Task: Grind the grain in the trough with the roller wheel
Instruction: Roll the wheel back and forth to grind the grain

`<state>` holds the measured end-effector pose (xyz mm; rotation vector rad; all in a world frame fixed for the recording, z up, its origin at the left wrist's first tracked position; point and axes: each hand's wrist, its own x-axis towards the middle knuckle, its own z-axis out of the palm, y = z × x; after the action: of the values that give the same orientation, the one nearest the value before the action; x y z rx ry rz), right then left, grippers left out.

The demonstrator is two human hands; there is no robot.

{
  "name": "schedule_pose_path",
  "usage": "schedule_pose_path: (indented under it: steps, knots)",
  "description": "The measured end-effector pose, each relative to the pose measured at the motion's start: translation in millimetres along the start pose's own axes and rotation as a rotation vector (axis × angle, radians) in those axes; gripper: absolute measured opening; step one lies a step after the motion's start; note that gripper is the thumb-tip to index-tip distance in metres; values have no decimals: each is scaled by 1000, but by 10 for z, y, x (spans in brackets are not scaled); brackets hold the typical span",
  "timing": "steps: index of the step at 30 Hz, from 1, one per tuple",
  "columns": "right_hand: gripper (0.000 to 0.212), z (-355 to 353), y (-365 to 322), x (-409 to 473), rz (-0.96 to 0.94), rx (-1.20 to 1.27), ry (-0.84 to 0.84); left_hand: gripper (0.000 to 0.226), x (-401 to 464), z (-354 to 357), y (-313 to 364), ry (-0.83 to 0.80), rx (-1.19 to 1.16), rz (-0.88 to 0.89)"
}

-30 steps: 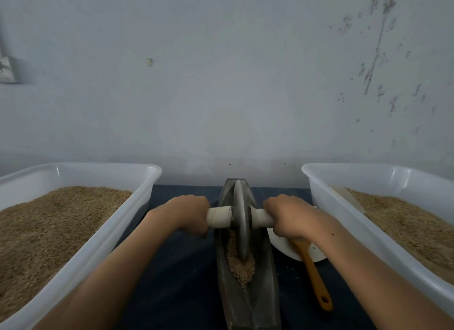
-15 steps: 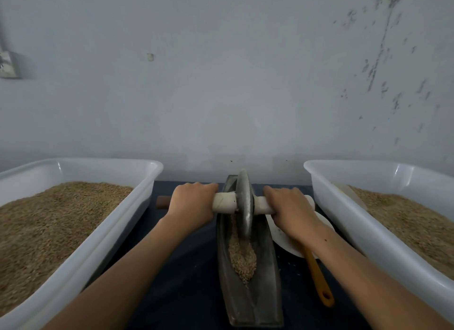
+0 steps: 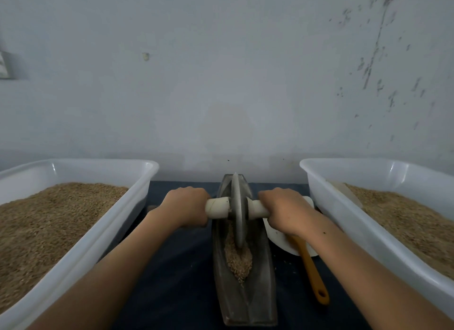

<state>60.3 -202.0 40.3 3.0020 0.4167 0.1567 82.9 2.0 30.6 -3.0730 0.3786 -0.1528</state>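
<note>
A dark, boat-shaped metal trough (image 3: pixel 260 295) lies lengthwise in front of me on the dark table. A grey roller wheel (image 3: pixel 237 207) stands upright in its far half, on a white axle handle (image 3: pixel 217 208). My left hand (image 3: pixel 186 205) grips the handle's left side and my right hand (image 3: pixel 286 210) grips its right side. A heap of brown grain (image 3: pixel 239 258) lies in the groove just nearer than the wheel's rim.
A white bin of grain (image 3: pixel 73 243) stands at the left and another white bin (image 3: pixel 368 231) at the right, both close to my forearms. A white plate (image 3: pixel 277 239) with an orange spoon (image 3: pixel 313 273) sits right of the trough. A pale wall rises right behind.
The wheel rolled away from me toward the trough's far end, then came back a little. Both hands kept their hold on the handle.
</note>
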Motion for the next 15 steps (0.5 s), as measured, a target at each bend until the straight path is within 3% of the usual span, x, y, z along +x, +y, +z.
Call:
schedule_pose_path:
  steps: [4,6,8,13,15]
  knots:
    - [24,121,3,52,20,-47,169,18,4,87,38,309,54,8]
    - [21,128,21,33,14,-18,167,17,3,97,44,352,78,33]
    - [21,110,43,9,1,7,131,22,3,69,37,277,99,43]
    - [25,-45,32,-44,-38,43,-105,40,-31,-60,-10,-166,-49,37]
    - [27,-80,21,-66,-52,46,-159,41,-38,-76,-23,-246,-102,44]
